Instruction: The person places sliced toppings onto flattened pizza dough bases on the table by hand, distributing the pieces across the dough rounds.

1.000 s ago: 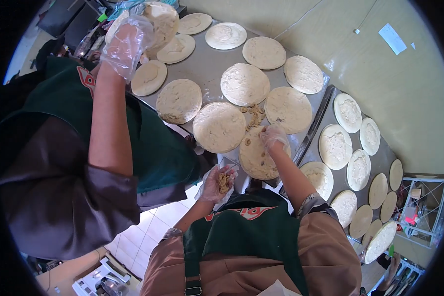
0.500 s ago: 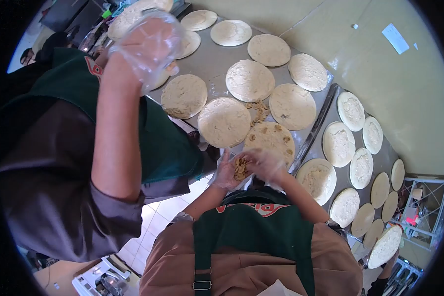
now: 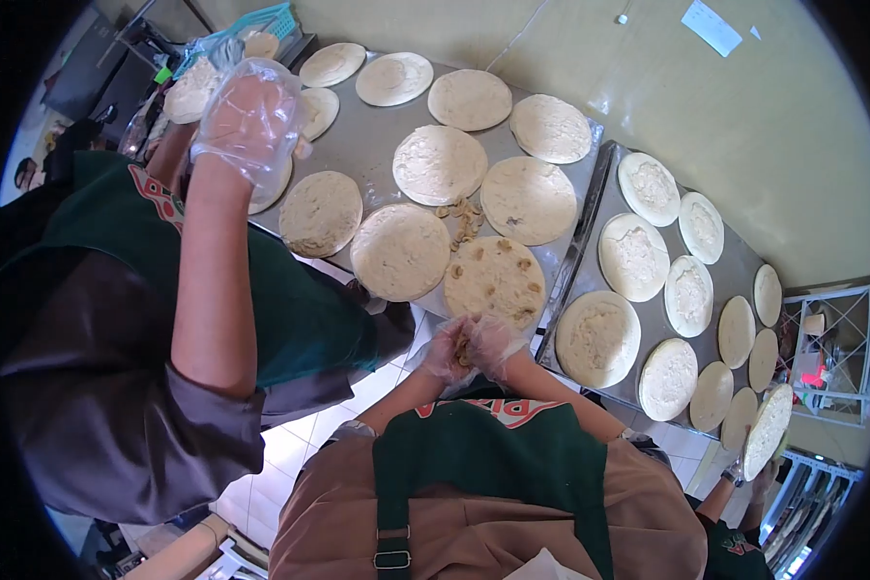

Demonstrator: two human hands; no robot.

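Both my hands wear clear plastic gloves and meet just in front of my apron. Brown topping pieces (image 3: 463,350), perhaps mushroom slices, lie cupped in my left hand (image 3: 441,354). My right hand (image 3: 499,344) presses against this heap, its fingers bent together onto the pieces. Directly beyond my hands is a round pizza base (image 3: 493,275) with several brown pieces spread over it. A loose pile of the same pieces (image 3: 467,220) lies on the metal table (image 3: 367,140) between neighbouring bases. A plain base (image 3: 400,251) sits to the left of the dotted one.
At my left a co-worker's gloved hand (image 3: 252,118) is raised over the table's left end. More bases fill a second metal table (image 3: 686,290) on the right. Another person holds a base (image 3: 768,432) at lower right. A wire rack (image 3: 831,358) stands by the wall.
My view has shifted, so the tables sit further left. My right hand has come in from over the dotted base's near edge and closed against my left hand's heap.
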